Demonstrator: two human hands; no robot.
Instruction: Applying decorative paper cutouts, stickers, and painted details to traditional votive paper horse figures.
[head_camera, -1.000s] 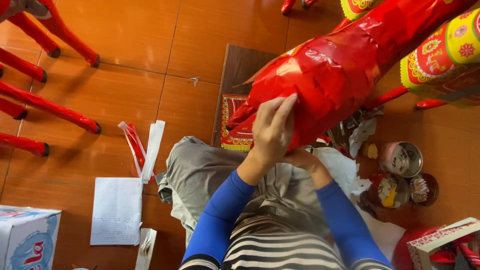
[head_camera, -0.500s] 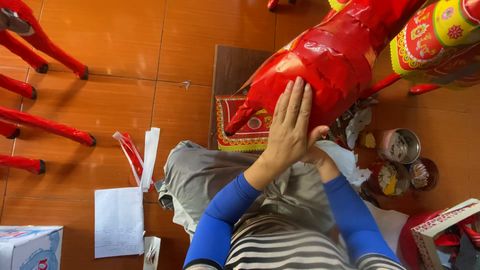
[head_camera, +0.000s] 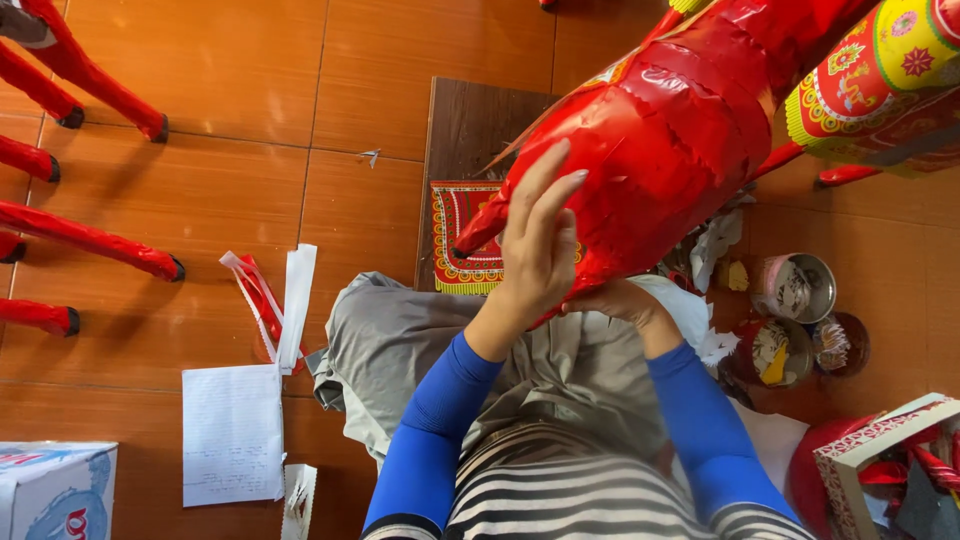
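**Carefully, with the red paper figure across our lap**

Here we have the big red paper figure (head_camera: 660, 150) lying over our knees, its pointed end aimed at the patterned red mat (head_camera: 458, 240) on the dark board (head_camera: 475, 125). Our left hand (head_camera: 540, 245) lies flat against its glossy skin, fingers spread and released, pressing rather than gripping. Our right hand (head_camera: 615, 298) sits underneath, cupping the lower edge; how tightly its fingers curl we cannot tell, since the figure hides them.

We judge the risk to be the thin foil-like covering: a hard push from the flat hand could crease or tear it, and if the supporting hand slips, the figure could roll off the lap toward the tins.

To our right, on the tiled floor (head_camera: 240, 110), stand three small round tins (head_camera: 795, 285); they seem to hold paste or scraps, though the contents are too small to name. A patterned box (head_camera: 875, 445) with red pieces inside sits nearer our right elbow.
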